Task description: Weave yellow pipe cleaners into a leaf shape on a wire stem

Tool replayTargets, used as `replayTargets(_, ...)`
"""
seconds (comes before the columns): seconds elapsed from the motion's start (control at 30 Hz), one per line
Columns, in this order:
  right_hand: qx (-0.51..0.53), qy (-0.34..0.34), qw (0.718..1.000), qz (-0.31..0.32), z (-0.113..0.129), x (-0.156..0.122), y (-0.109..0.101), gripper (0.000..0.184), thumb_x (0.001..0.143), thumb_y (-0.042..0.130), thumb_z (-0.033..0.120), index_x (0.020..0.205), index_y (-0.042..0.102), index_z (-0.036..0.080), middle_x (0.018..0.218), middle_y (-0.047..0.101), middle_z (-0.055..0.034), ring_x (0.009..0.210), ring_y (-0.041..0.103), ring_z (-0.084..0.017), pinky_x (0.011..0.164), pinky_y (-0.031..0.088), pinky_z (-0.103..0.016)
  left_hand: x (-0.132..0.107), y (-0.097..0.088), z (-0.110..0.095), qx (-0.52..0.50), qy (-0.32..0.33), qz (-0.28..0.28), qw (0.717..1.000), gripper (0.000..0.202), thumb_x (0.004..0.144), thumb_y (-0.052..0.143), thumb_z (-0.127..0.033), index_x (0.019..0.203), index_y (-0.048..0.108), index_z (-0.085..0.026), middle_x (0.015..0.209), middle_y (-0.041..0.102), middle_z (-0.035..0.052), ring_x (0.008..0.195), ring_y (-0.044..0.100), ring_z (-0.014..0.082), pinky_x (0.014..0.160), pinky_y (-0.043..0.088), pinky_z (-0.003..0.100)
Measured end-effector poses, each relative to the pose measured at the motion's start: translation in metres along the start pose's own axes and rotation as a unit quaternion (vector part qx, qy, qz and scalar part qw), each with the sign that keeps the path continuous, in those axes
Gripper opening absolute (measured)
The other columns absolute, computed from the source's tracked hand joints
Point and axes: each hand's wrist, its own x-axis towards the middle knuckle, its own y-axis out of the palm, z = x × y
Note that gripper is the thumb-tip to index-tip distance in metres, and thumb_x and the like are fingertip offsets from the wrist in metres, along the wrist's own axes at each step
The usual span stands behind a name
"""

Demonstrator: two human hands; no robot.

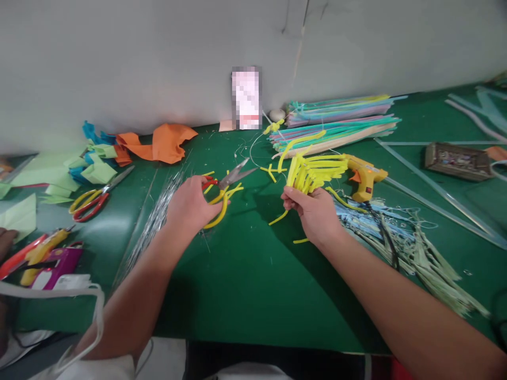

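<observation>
My left hand [190,206] is closed on a pair of scissors [233,175] with a red and yellow handle. Their blades stand slightly apart above the green table, pointing away and to the right. In my right hand [315,208], the fingers pinch the lower end of a cluster of bent yellow pipe cleaners [312,171], layered like a leaf. A gap separates the blades from this cluster. Short yellow pieces [273,171] lie on the table around both hands.
A yellow glue gun [363,177] lies right of the cluster. Bundles of coloured pipe cleaners [336,129] and a phone [246,97] are at the wall. Thin silvery strands [152,227], orange paper [170,143] and other scissors [99,200] lie left. A person's hand [7,237] shows far left.
</observation>
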Motion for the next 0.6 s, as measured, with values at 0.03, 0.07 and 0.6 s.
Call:
replayTargets(0.03,-0.003,0.008,1.000,0.010,0.000,-0.001,0.001,0.019,0.067,0.079,0.031,0.071,0.069,0.016,0.065,0.066,-0.0010,0.055,0.057,-0.010,0.057,0.048,-0.026,-0.001,0.000,-0.002,-0.007,0.006,-0.011,1.000,0.065,0.063,0.077,-0.052,0.115,0.054,-0.021,0.115,0.064,0.0136,0.105,0.061,0.0335,0.087,0.048,0.044)
replayTargets(0.07,-0.006,0.015,1.000,0.021,0.000,-0.002,0.001,0.020,0.067,0.079,0.032,0.072,0.070,0.015,0.066,0.067,-0.0018,0.056,0.058,-0.011,0.058,0.049,-0.026,-0.002,0.000,-0.003,-0.020,0.010,-0.018,1.000,0.068,0.062,0.079,-0.050,0.117,0.053,-0.022,0.115,0.064,0.0132,0.105,0.061,0.0330,0.088,0.048,0.044)
replayTargets(0.6,-0.018,0.001,0.995,0.096,-0.002,-0.006,0.002,0.022,0.076,0.074,0.037,0.085,0.074,0.017,0.087,0.074,-0.0058,0.075,0.068,-0.015,0.070,0.053,-0.028,-0.002,0.005,-0.008,-0.507,-0.047,0.130,0.851,0.057,0.083,0.039,-0.071,0.088,0.056,-0.017,0.064,0.051,0.0021,0.051,0.046,0.0110,0.049,0.042,0.027)
